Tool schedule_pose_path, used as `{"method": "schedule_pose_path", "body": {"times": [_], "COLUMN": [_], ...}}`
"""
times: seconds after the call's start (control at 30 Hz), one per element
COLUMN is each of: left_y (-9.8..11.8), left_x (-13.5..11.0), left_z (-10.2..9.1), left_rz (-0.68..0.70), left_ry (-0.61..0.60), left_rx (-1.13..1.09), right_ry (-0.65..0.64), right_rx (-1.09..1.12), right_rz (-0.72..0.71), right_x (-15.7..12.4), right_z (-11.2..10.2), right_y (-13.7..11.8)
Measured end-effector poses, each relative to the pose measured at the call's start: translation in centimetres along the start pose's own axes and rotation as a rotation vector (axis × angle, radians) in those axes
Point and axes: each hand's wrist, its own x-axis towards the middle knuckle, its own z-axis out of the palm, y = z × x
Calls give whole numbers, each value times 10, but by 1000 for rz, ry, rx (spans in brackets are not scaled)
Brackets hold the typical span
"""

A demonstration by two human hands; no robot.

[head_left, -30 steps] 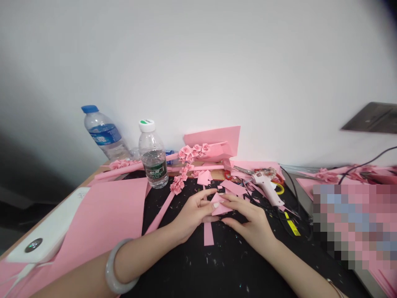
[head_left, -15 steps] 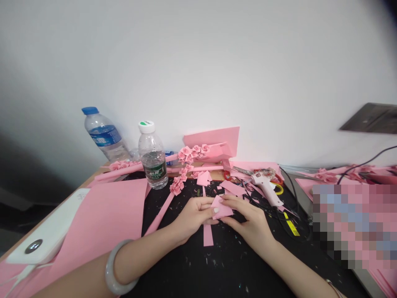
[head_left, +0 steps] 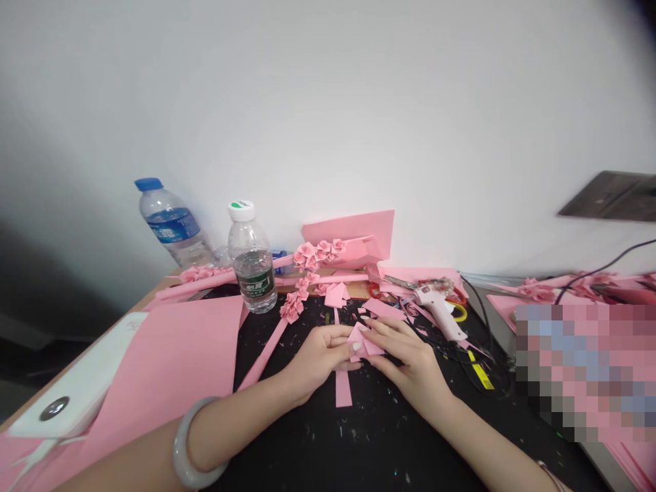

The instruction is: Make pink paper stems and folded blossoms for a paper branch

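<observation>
— Two hands over a black mat point(head_left: 389, 437). What's between them?
— One folded piece of pink paper point(head_left: 361, 344), straight ahead at twelve o'clock, held between both hands over the mat.
— And the fingers?
— The left hand point(head_left: 320, 354) comes in from eight o'clock, its fingers pressed together, the tips against the paper's left edge. The right hand point(head_left: 404, 359) comes in from four o'clock, its fingers slightly spread across the top of the fold. I can't tell whether its thumb passes under the paper.
— What's nearby?
— A pink paper strip point(head_left: 344, 391) lies at six o'clock, just below the hands. A white glue gun point(head_left: 438, 304) sits at two o'clock, pink paper roses point(head_left: 315, 254) at eleven, and a water bottle point(head_left: 251, 263) at ten. A pale bangle point(head_left: 197, 444) circles the left wrist.
</observation>
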Motion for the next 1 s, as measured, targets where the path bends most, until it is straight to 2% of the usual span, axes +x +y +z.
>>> {"method": "schedule_pose_path", "body": {"times": [0.33,0.7,1.0], "left_y": [1,4,2], "left_x": [0,-2,-2], "left_z": [2,3,4], "left_rz": [-15,-13,-6], "left_ry": [44,22,37], "left_rx": [-13,-23,-32], "right_ry": [171,154,42], "right_rx": [-58,-26,42], "right_rz": [-41,1,90], "right_x": [6,0,0], "right_z": [-5,-2,0], "right_y": [-16,-16,-15]}}
